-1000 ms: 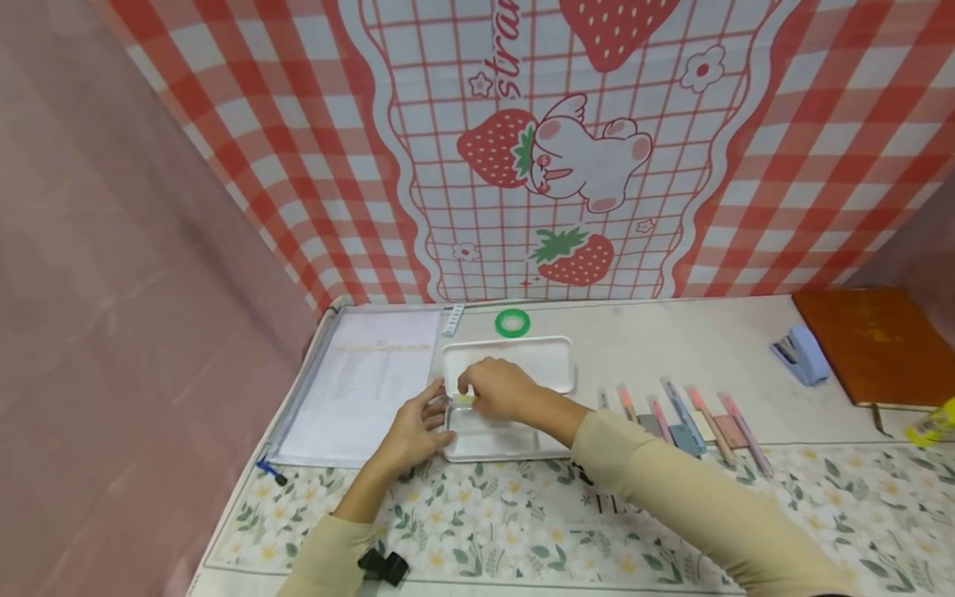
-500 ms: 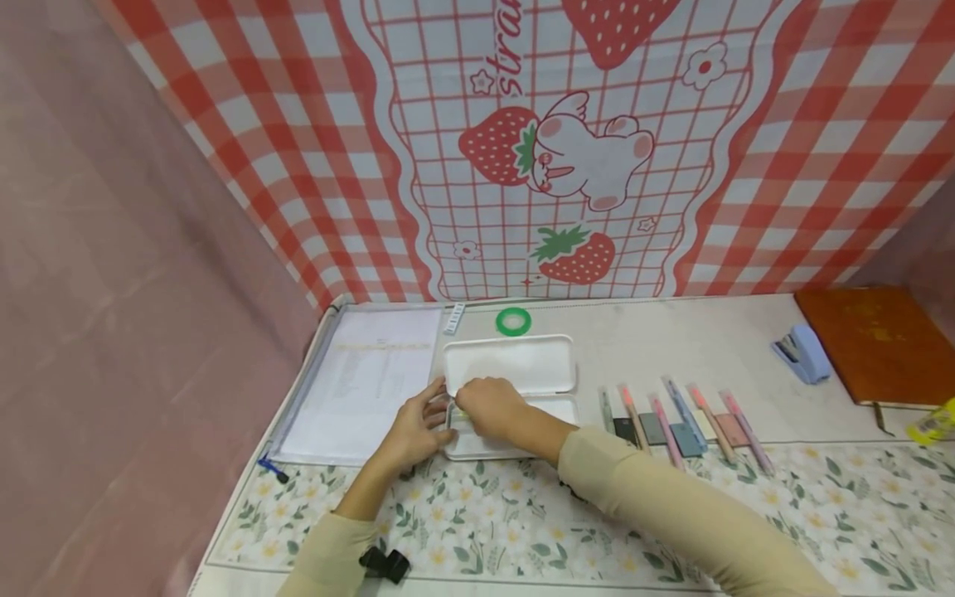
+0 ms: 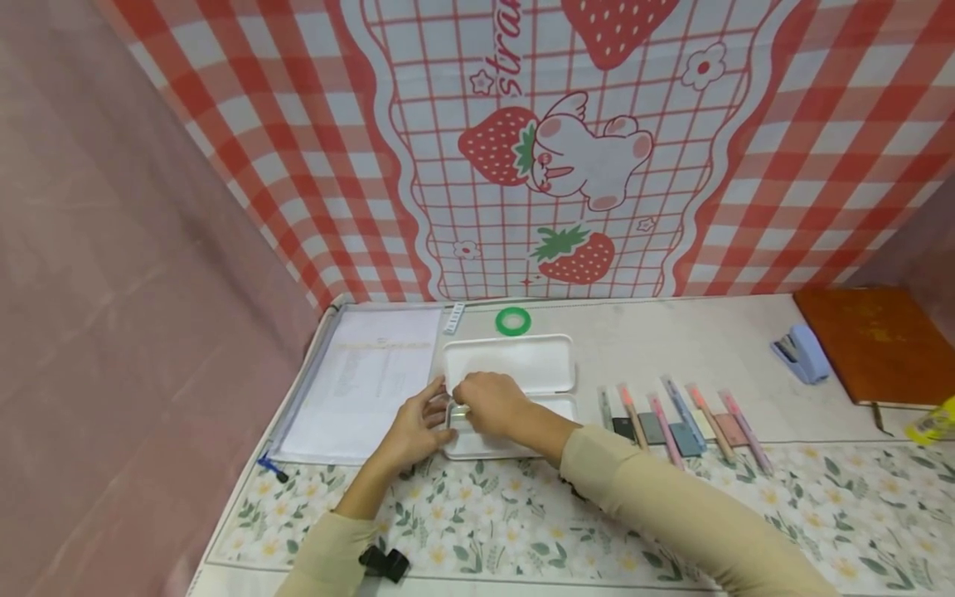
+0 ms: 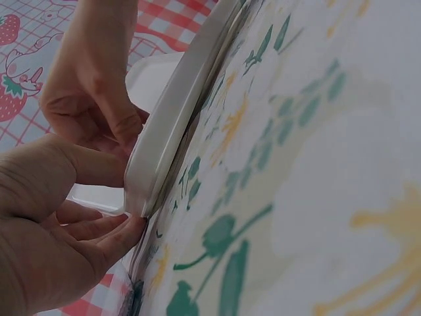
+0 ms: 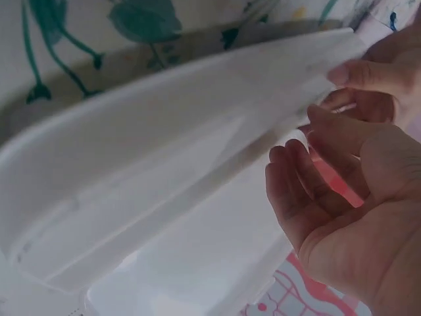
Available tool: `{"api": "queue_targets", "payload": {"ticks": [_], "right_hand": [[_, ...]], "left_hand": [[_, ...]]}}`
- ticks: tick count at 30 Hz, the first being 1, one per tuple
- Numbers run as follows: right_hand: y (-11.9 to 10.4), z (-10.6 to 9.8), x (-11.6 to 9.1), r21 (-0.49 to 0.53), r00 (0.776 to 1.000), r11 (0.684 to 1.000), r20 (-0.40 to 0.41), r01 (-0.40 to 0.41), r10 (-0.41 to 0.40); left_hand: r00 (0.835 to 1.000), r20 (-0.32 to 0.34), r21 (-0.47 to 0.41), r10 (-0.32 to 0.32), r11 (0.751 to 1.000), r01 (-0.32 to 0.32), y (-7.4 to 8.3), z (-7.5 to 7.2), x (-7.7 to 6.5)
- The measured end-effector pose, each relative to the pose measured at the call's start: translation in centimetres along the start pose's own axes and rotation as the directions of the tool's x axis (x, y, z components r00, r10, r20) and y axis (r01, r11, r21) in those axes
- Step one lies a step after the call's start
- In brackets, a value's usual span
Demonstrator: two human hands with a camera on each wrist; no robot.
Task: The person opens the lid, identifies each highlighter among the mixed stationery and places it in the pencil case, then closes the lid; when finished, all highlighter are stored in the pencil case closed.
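Left of an open white case (image 3: 522,356), a printed sheet (image 3: 373,385) is lying in a glossy folder (image 3: 307,387). At the case's left end, the left hand (image 3: 413,427) is holding the side between thumb and part-bent fingers. The case, smooth and round-cornered, is sitting on the counter (image 3: 671,332). In its left part, the right hand (image 3: 494,404) is resting, fingers curled, beside a small yellowish item (image 3: 462,410); whether it is gripping it cannot be told. The person seems to be settling that item, a step calling next for careful fingertips and a steady case. Right of the case, slim plastic pens (image 3: 666,431) are lying across flat squares (image 3: 686,440), with a stapler (image 3: 804,355) and leathery notebook (image 3: 880,344) beyond.
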State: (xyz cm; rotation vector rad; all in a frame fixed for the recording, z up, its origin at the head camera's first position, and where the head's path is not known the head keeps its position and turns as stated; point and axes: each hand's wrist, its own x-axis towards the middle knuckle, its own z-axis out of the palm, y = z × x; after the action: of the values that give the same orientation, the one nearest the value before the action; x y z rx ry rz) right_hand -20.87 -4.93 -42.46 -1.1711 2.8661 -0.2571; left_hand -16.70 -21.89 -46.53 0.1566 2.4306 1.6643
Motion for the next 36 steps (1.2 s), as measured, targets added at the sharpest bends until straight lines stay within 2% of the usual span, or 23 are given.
{"api": "queue_targets", "payload": {"ticks": [6, 12, 17, 22, 28, 33, 36], "right_hand": [[0.6, -2.1, -1.1, 0.005, 0.999, 1.0, -0.016, -0.028, 0.028], [3.4, -4.5, -4.4, 0.049, 0.991, 0.995, -0.097, -0.084, 0.088], [7.2, -5.9, -8.0, 0.083, 0.967, 0.981, -0.171, -0.175, 0.187], [10.3, -7.0, -11.0, 0.132, 0.936, 0.951, -0.185, -0.278, 0.3], [12.1, -6.8, -12.8, 0.167, 0.928, 0.938, -0.167, -0.305, 0.332], [12.5, -5.2, -13.4, 0.202, 0.929, 0.925, -0.118, -0.323, 0.35], [12.4, -3.9, -13.4, 0.212, 0.922, 0.911, -0.083, -0.354, 0.378]], "left_hand": [[1.0, -0.001, 0.022, -0.013, 1.0, 0.013, -0.1, 0.1, 0.0], [1.0, -0.007, 0.018, -0.025, 1.0, 0.025, 0.1, 0.3, -0.1], [1.0, -0.019, 0.029, -0.018, 0.999, 0.019, 0.1, 0.1, -0.3], [1.0, -0.027, 0.028, -0.015, 0.999, 0.016, 0.0, 0.0, -0.4], [1.0, -0.027, 0.025, -0.014, 1.0, 0.015, -0.1, 0.1, -0.4], [1.0, -0.024, 0.024, -0.002, 1.0, 0.003, 0.0, 0.1, -0.2], [1.0, -0.022, 0.021, -0.004, 1.0, 0.004, 0.1, 0.1, -0.2]]}}
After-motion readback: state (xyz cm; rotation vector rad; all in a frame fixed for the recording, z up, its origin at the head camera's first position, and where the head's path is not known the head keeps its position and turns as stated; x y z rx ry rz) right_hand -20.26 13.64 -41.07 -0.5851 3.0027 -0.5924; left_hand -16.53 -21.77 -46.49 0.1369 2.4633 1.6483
